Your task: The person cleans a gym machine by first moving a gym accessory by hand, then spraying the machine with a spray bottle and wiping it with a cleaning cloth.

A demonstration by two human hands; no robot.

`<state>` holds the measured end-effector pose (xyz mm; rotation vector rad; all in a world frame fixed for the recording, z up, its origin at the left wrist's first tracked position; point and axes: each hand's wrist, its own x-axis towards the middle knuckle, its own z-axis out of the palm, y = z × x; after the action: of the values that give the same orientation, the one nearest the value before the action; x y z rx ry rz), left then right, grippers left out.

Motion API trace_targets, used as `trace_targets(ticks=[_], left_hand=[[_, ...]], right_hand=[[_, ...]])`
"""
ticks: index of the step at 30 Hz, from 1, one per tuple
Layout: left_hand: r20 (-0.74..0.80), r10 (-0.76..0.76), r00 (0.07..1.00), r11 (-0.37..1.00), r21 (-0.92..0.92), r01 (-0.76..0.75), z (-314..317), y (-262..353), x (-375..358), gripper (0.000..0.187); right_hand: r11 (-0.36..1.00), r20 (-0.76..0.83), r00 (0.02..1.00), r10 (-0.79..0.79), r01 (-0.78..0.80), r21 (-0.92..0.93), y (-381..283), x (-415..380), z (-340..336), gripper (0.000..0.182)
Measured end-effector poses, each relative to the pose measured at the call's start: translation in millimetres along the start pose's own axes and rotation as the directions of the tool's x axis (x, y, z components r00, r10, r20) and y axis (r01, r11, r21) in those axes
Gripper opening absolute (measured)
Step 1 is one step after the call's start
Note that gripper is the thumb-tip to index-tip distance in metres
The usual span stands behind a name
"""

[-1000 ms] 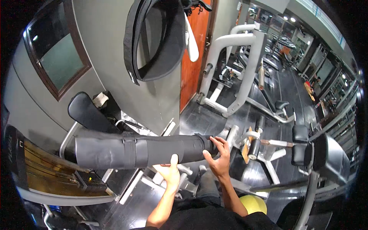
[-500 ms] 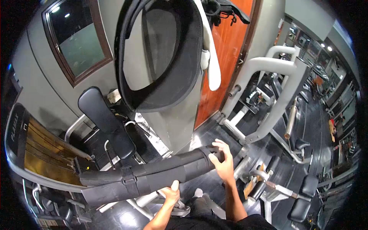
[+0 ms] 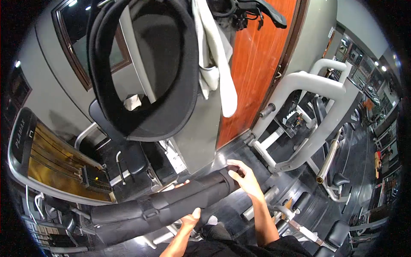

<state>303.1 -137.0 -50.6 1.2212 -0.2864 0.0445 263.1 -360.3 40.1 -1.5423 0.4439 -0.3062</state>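
Both hands grip rolled black pad (image 3: 162,205): left hand (image 3: 191,219) cupping underneath to take its weight, right hand (image 3: 244,177) wrapped over end to steady it, below hanging belt (image 3: 145,85).

Our own body, as seen from above: two bare forearms, left hand (image 3: 191,219) and right hand (image 3: 246,180) ungloved, no watch or rings that we can make out. Black garment at the near edge; sleeves hidden.

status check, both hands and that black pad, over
Left hand under black roll pad, right hand cupping its end. Pad tilted. Weight belt hangs overhead.
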Motion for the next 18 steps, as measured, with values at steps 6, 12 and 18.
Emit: trace_targets(ticks=[6,12,18], left_hand=[[-0.122,-0.028,0.992,0.97,-0.242,-0.002,57,23,22,0.065],[-0.211,-0.242,0.947,0.909,-0.39,0.145,82,28,26,0.065],[-0.192,-0.494,0.848,0.809,-0.459,0.368,107,56,37,0.063]], right_hand=[[0.942,0.024,0.955,-0.294,0.286,0.173,11,5,-35,0.081],[0.882,0.172,0.883,-0.436,0.458,-0.114,-14,-6,-64,0.107],[0.842,0.066,0.846,-0.528,0.532,-0.092,-19,-15,-70,0.109]])
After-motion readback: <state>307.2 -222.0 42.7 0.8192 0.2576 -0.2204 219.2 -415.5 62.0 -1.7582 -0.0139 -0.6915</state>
